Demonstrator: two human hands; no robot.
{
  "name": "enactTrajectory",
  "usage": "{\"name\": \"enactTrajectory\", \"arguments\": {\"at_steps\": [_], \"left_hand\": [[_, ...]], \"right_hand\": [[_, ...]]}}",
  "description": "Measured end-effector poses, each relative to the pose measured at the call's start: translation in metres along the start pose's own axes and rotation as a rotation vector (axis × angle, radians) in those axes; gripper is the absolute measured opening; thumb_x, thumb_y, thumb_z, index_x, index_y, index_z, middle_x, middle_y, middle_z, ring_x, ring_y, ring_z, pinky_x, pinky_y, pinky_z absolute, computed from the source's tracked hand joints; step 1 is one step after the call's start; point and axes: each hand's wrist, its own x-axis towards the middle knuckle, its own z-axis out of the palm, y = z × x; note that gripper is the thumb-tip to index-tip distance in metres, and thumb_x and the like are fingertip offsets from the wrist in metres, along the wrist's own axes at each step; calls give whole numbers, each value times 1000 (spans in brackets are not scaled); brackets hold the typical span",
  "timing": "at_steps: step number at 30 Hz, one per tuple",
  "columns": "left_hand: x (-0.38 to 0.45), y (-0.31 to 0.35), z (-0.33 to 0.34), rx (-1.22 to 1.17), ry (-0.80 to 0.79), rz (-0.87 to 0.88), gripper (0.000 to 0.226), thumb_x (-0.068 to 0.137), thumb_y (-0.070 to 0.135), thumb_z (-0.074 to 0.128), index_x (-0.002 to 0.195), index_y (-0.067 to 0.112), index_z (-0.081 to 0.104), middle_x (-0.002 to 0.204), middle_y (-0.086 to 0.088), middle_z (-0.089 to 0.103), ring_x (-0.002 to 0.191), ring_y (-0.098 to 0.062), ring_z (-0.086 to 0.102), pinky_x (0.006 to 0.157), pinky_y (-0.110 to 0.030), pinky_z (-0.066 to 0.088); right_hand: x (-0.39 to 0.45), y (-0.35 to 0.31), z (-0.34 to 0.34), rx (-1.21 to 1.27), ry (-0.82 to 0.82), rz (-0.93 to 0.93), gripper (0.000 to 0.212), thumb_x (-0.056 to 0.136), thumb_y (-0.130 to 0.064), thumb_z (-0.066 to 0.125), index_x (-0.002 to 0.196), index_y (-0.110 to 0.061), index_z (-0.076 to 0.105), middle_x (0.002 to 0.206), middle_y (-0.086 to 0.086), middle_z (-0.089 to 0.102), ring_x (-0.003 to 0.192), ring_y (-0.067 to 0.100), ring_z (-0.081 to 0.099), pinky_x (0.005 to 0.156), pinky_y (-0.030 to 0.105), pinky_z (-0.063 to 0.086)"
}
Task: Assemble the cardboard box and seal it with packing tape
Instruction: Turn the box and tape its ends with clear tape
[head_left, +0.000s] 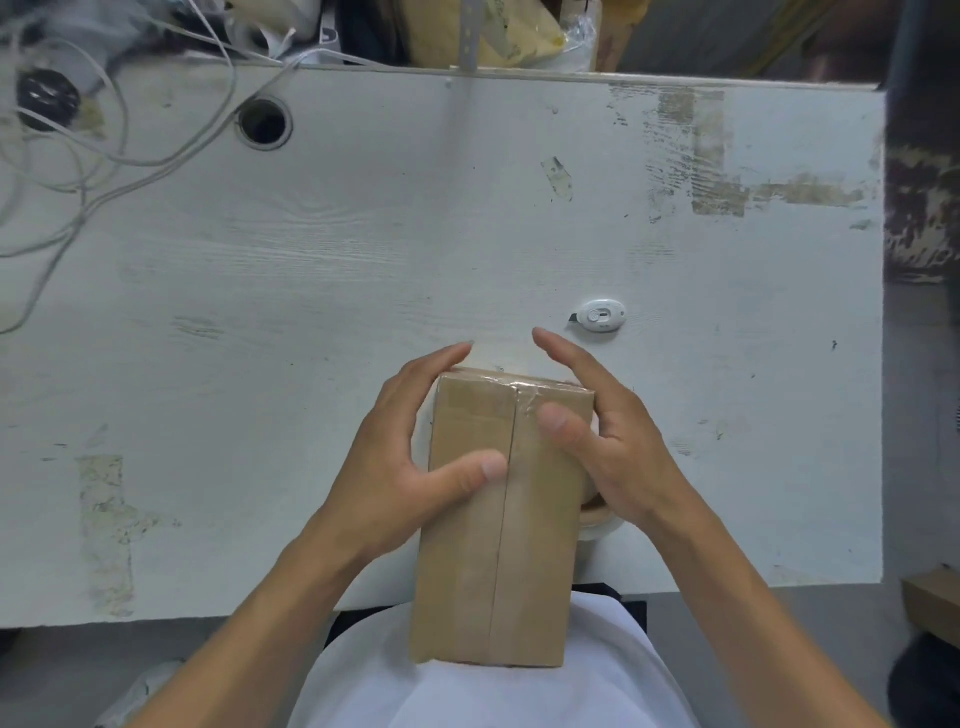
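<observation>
Box (498, 514): closed, taped seam up, near table (363, 260) edge. Left hand (415, 452) and right hand (597, 431): both clasp its far end. Cutter (601, 315): 1 o'clock of box.

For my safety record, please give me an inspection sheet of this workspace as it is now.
Surface: white table, scuffed, old tape marks, one round cable hole.
Job's things: cardboard box, flaps closed, clear tape over far end; tape roll mostly hidden beside it.
Clutter: small white cutter beyond the hands.
Grippers: left hand and right hand press the box with thumbs on top.
Cables: white cables tangled at far left.
Surroundings: bags and packing material behind the table, blurred.
</observation>
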Motion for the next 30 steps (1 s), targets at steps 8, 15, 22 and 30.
{"name": "enactTrajectory", "arguments": {"at_steps": [8,15,22,30], "left_hand": [[-1,12,8,9,134,171,62,68,41,84,122,39,53,122,17,57,113,-5,59,84,-30,58],[18,19,6,101,554,185,61,69,41,87,117,22,55,115,4,58,105,-13,59,90,-38,53],[19,27,0,416,471,358,47,87,45,65,131,28,57,128,2,53,112,-23,50,89,-34,47],[-4,35,-16,740,434,155,50,97,49,52,146,44,39,142,-11,37,119,-38,42,87,-50,49]], "right_hand": [[-21,-8,12,123,148,17,68,84,-43,74,143,-44,41,132,-28,51,109,-6,61,78,13,53],[-28,-27,4,-305,16,-180,84,77,-47,77,145,-56,28,148,-18,38,131,0,42,106,36,45],[-45,-46,15,-769,52,-85,113,56,-82,70,142,-67,-2,164,-4,0,148,26,18,103,52,41],[-43,-43,7,-932,195,-162,91,72,-69,66,147,-57,17,164,-1,6,145,29,17,108,49,33]]}}
